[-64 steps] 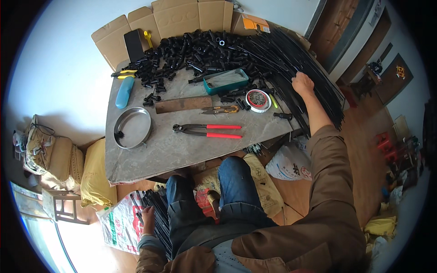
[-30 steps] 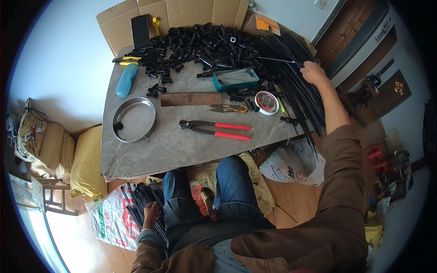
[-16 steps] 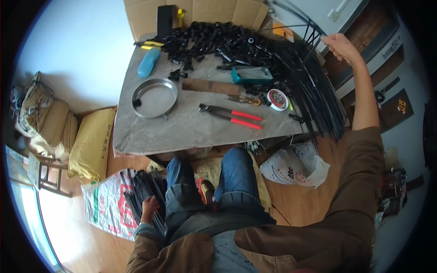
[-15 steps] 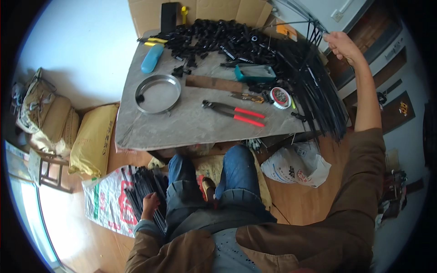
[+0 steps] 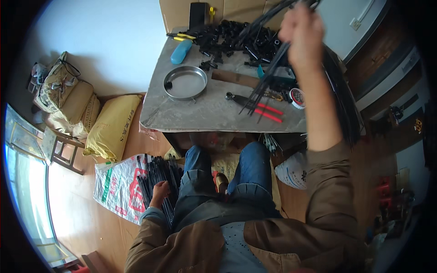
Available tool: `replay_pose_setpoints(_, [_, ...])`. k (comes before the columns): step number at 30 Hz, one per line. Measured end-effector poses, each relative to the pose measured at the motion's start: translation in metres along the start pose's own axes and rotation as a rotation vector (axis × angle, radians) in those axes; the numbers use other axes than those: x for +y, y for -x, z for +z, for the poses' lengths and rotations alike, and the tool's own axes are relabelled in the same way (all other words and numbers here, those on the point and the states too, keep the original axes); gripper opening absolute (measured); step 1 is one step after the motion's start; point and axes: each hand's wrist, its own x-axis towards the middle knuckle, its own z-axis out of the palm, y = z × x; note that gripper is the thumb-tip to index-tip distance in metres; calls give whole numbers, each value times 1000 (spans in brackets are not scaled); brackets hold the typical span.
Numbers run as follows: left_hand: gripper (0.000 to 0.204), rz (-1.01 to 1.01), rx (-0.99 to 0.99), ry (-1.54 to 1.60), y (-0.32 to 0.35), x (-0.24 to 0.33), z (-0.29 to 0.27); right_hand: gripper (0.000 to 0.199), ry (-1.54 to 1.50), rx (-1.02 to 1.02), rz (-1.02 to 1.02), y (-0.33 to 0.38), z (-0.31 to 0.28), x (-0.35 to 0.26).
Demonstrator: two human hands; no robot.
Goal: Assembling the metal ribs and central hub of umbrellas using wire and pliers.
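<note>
High over the right side of the grey table (image 5: 159,111), my right hand (image 5: 305,36) is closed round a bunch of long thin black rods (image 5: 271,73). The hand is blurred by motion, and the rods' lower ends hang above red-handled pliers (image 5: 271,113). Beside my left thigh, my left hand (image 5: 159,191) is closed, resting at a bundle of black rods (image 5: 169,170) that lies on a white printed sack (image 5: 119,179). Whatever its fingers hold is hidden. A further heap of long black rods (image 5: 339,100) lies along the table's right edge, partly behind my right arm.
A heap of black plastic fittings (image 5: 223,34) covers the table's back. Nearer stand a round metal pan (image 5: 185,83), a blue case (image 5: 181,52) and a white round tub (image 5: 297,98). A yellow sack (image 5: 114,125) and a wooden stool (image 5: 63,148) are at the left.
My right hand has moved left and inward from the table's far right corner, bringing the black rods over the table. My left hand stays by the bundle. The view has shifted.
</note>
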Motion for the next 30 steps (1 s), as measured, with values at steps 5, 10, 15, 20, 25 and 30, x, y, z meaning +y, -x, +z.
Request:
replay_pose_setpoints(5, [32,24,-8,-74,-6,-13,-3,20,-187,-69,286,71,17,76])
replay_pose_setpoints(10, [28,29,50,-16,20,-1,-10,22,-67,-153,466,26,16,43])
replay_pose_setpoints(15, [32,464,-332,-111,107,142,61,20,33,-530,832,7,-12,-8])
replay_pose_setpoints(20, [40,647,-1084,-30,230,254,136,26,1004,-696,232,-1,-28,-49])
replay_pose_setpoints(25, [56,809,-1266,269,299,304,212,23,925,-669,151,35,-33,-80])
replay_pose_setpoints(30, [62,737,-1032,440,282,360,261,24,1063,-733,-18,69,-47,-87])
